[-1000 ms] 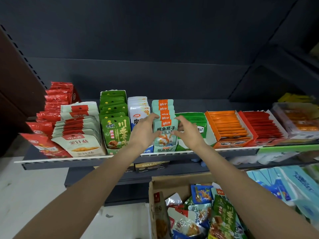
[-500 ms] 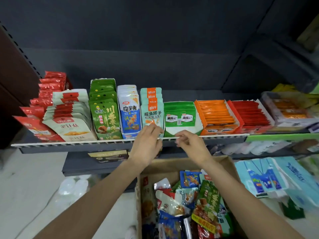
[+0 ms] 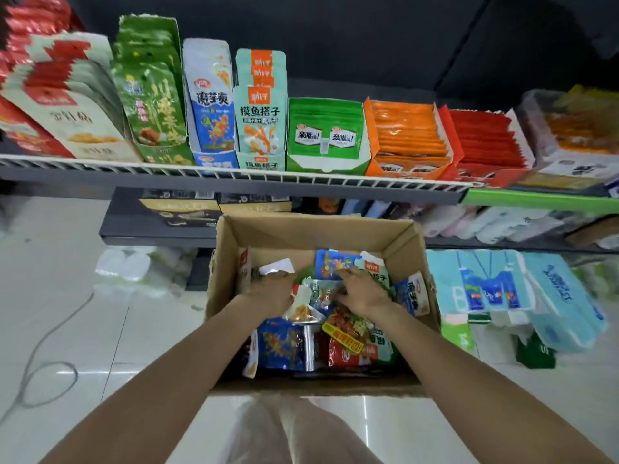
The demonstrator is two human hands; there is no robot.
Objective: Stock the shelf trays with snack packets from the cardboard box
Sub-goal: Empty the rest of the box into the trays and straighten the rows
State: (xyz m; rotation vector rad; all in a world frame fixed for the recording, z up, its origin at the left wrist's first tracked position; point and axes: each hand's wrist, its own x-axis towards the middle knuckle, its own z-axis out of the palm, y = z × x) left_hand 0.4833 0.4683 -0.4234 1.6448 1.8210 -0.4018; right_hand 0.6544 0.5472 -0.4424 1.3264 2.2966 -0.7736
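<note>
A: Where's the cardboard box [image 3: 398,242] sitting?

B: On the pale floor [image 3: 67,329] just below the wire-fronted shelf [image 3: 234,177], flaps open, its long side running left to right across the view. It's packed with loose snack packets [image 3: 284,343] lying at all angles, mostly flat.

A: And the hands?

B: Both are down inside it. The left hand [image 3: 271,291] has its fingers curled into the heap near a white-topped packet [image 3: 277,266]; I cannot tell whether it actually grips anything. The right hand [image 3: 360,289] rests on the pile with fingers bent over a blue packet [image 3: 331,264] and a teal one [image 3: 376,271], and I can't tell if it pinches one.

A: What about the shelf above?

B: Trays stand side by side along it: a blue-and-white tray [image 3: 211,105], a teal tray [image 3: 261,112], a green tray [image 3: 325,135], an orange tray [image 3: 407,139] and a red tray [image 3: 485,142], packets upright, facing forward.
</note>
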